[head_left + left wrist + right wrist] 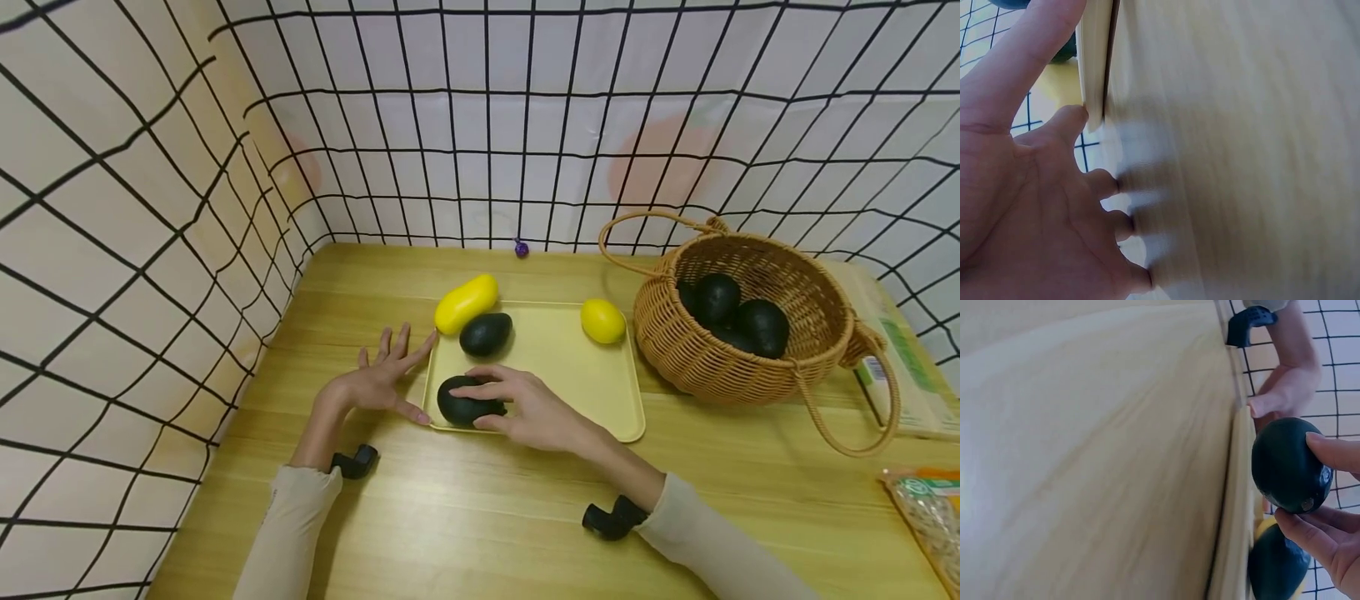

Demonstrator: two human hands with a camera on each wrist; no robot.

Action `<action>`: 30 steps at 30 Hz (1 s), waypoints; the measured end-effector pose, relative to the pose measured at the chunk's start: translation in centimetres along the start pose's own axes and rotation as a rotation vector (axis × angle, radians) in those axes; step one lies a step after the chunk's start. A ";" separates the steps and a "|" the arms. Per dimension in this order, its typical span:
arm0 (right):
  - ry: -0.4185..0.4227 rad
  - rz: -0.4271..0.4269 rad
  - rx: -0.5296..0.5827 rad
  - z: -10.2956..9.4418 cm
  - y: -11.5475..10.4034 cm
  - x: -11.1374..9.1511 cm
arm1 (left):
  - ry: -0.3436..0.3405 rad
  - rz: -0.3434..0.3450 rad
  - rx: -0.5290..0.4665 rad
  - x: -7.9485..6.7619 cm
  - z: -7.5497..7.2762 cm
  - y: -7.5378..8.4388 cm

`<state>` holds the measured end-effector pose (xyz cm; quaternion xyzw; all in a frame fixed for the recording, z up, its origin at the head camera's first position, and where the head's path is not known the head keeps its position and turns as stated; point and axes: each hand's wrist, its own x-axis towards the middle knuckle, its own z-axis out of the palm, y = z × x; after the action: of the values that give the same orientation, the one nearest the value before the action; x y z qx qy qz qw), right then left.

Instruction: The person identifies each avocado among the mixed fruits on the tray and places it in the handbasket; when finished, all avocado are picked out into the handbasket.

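My right hand (525, 406) grips a dark avocado (462, 402) at the front left corner of a pale yellow tray (555, 375). In the right wrist view, thumb and fingers pinch this avocado (1288, 464) from two sides. Fingers spread wide, my left hand (380, 379) lies by the tray's left side. Its thumb and index fingertips touch the tray's edge (1092, 69), while the other fingertips rest on the table. Behind the gripped fruit lies a second avocado (486, 334). A long yellow fruit (467, 304) sits at the back left corner, and a lemon (603, 321) at the back right.
Right of the tray stands a wicker basket (720, 375) with several avocados (762, 327) inside. Behind it lies a pale green-and-white package (900, 367); a clear bag (930, 517) is at the right edge. Black wire grid (487, 125) encloses the wooden table (465, 517). A small purple object (521, 248) sits at the back.
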<state>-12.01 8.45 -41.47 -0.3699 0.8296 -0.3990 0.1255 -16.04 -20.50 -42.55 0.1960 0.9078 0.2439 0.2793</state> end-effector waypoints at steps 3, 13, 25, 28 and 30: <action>0.014 -0.007 0.026 -0.8 -0.1 -0.4 | 0.002 0.001 0.000 0.0 0.0 0.0; 0.144 -0.048 0.066 -5.2 -0.1 -2.7 | 0.002 0.010 0.001 0.0 -0.2 0.0; 0.419 -0.004 -0.118 -13.1 -0.6 -7.7 | -0.005 -0.002 -0.011 0.0 0.0 0.0; 0.489 0.021 -0.153 -15.0 -0.5 -9.0 | -0.005 -0.004 -0.010 -0.1 0.0 0.0; 0.529 0.058 -0.158 -16.2 -0.4 -9.9 | -0.004 -0.005 -0.010 -0.1 -0.1 0.0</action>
<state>-13.06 24.56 -31.49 -0.2376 0.8722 -0.4122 -0.1135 -15.97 -20.59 -42.44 0.1930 0.9065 0.2472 0.2828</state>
